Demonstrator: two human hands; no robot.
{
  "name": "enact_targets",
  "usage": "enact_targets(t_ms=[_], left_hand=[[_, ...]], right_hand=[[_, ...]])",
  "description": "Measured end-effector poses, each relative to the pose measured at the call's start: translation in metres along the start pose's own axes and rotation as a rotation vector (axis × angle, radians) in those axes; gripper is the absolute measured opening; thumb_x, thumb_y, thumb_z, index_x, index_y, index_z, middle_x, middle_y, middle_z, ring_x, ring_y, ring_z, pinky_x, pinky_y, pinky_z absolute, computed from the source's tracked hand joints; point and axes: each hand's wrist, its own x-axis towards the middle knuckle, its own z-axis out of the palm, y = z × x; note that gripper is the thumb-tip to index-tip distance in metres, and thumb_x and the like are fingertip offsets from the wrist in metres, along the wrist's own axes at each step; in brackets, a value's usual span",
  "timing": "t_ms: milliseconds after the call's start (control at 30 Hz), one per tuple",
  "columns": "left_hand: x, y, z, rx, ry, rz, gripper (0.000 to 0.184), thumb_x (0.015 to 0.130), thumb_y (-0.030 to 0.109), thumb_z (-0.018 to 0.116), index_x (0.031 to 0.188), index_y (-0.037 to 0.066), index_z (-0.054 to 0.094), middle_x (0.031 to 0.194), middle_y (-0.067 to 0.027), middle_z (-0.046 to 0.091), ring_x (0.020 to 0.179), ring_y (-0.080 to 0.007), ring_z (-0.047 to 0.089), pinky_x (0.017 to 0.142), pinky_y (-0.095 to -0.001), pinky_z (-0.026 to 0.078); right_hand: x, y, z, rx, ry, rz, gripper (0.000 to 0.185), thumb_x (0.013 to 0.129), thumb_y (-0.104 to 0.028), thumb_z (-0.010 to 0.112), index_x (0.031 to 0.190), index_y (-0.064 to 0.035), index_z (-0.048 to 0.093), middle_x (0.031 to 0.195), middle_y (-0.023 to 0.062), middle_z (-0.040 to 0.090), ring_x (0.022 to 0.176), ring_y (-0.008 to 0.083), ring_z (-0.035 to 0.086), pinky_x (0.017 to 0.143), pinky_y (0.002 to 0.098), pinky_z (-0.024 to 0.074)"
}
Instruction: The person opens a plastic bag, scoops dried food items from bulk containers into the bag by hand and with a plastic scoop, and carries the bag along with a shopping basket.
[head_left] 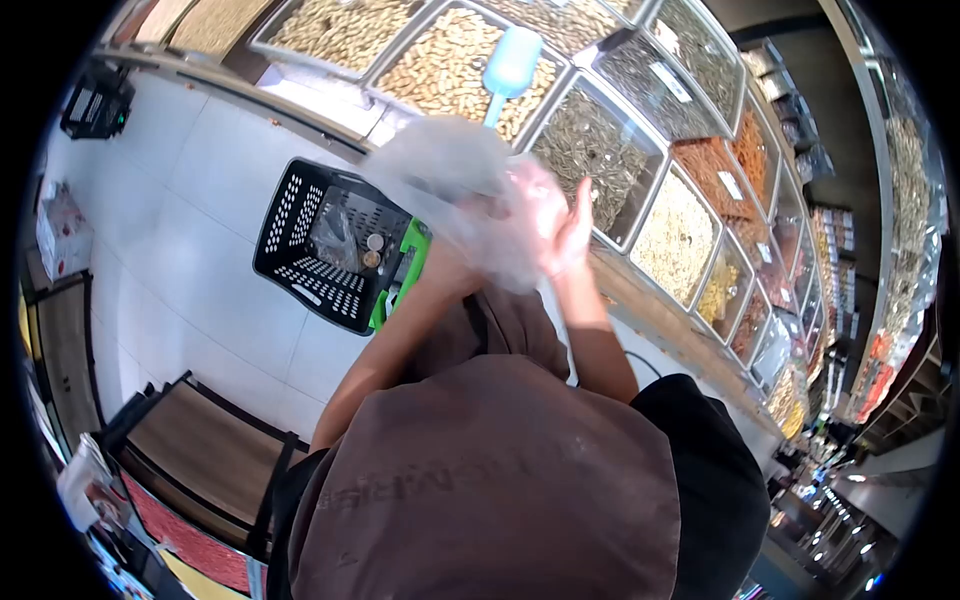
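Observation:
A clear plastic bag point(450, 190), blurred and puffed out, hangs in front of me at chest height. My left hand point(462, 262) is mostly hidden behind the bag and grips it; the fingers barely show. My right hand point(562, 228) is at the bag's right side, touching it, with the fingers apart and partly washed out by bright light. Just beyond the bag, a light-blue scoop point(513, 62) stands in a bin of unshelled peanuts point(440, 62).
A black basket point(275, 225) with green handles sits on the white floor at left, holding a small clear bag point(336, 238). Bins of dried goods run along the right, including dried fish point(590, 150) and a pale bin point(675, 235). A brown shelf point(205, 450) stands lower left.

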Motion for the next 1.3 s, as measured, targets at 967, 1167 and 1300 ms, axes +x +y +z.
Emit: enact_targets(t_ms=[967, 1167, 1300], left_hand=[[-0.094, -0.093, -0.024, 0.312, 0.166, -0.711, 0.031, 0.091, 0.021, 0.064, 0.113, 0.001, 0.061, 0.112, -0.0189, 0.062, 0.093, -0.0337, 0.063, 0.08, -0.0402, 0.05], [-0.184, -0.113, -0.035, 0.275, -0.112, -0.735, 0.035, 0.093, 0.034, 0.061, 0.103, 0.001, 0.057, 0.102, -0.026, 0.062, 0.096, -0.0451, 0.058, 0.081, -0.0477, 0.047], [-0.167, -0.113, -0.037, 0.161, -0.12, -0.823, 0.04, 0.089, 0.035, 0.058, 0.108, 0.0, 0.06, 0.103, -0.0242, 0.065, 0.097, -0.0399, 0.062, 0.084, -0.044, 0.047]], right_hand=[[-0.077, -0.294, -0.295, -1.93, 1.881, -0.207, 0.079, 0.077, -0.052, 0.072, 0.125, 0.005, 0.043, 0.122, 0.0264, 0.054, 0.114, 0.0459, 0.054, 0.096, 0.0531, 0.044], [0.026, -0.12, -0.093, -1.914, 0.358, -1.106, 0.036, 0.086, -0.013, 0.064, 0.117, 0.0019, 0.052, 0.11, 0.0184, 0.058, 0.107, 0.0328, 0.055, 0.095, 0.0444, 0.0431], [0.07, 0.064, -0.041, -1.821, -0.237, 0.04, 0.035, 0.088, -0.033, 0.066, 0.087, 0.0017, 0.067, 0.082, 0.0169, 0.068, 0.079, 0.0272, 0.067, 0.072, 0.036, 0.0511]])
